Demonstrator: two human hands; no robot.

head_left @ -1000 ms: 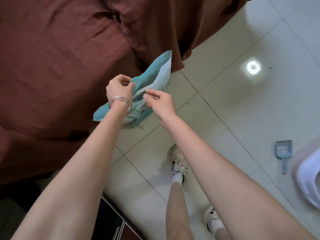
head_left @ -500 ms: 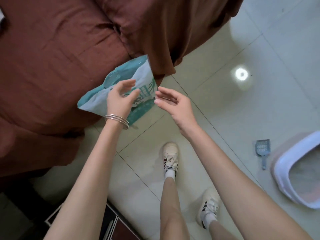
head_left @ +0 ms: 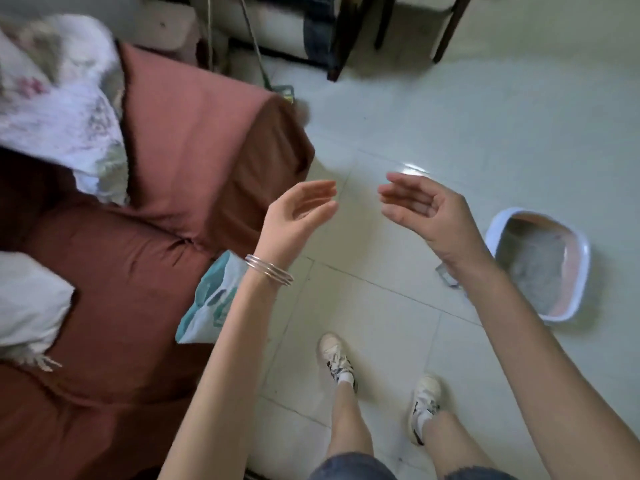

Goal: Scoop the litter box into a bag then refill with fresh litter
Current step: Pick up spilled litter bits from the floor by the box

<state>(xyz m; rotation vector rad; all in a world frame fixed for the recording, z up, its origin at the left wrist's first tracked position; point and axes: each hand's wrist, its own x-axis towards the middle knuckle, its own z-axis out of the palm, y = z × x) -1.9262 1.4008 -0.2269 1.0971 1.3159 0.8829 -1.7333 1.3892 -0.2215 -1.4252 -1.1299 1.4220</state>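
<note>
A person's left hand (head_left: pixel 298 211) and right hand (head_left: pixel 420 211) hover empty above the pale tiled floor (head_left: pixel 467 140), fingers loosely apart and lightly bent, gripping nothing. The teal-and-white litter bag (head_left: pixel 211 303) leans on the rust-brown sofa cover (head_left: pixel 145 244), partly behind the left forearm; it looks a soft, slick pouch, likely heavy and shifting, best taken at its top edge with a hand beneath. The rigid white-rimmed litter box (head_left: pixel 585 251), holding grey granules, sits on the floor to the right, a scoop (head_left: pixel 446 277) only partly visible beside it.
</note>
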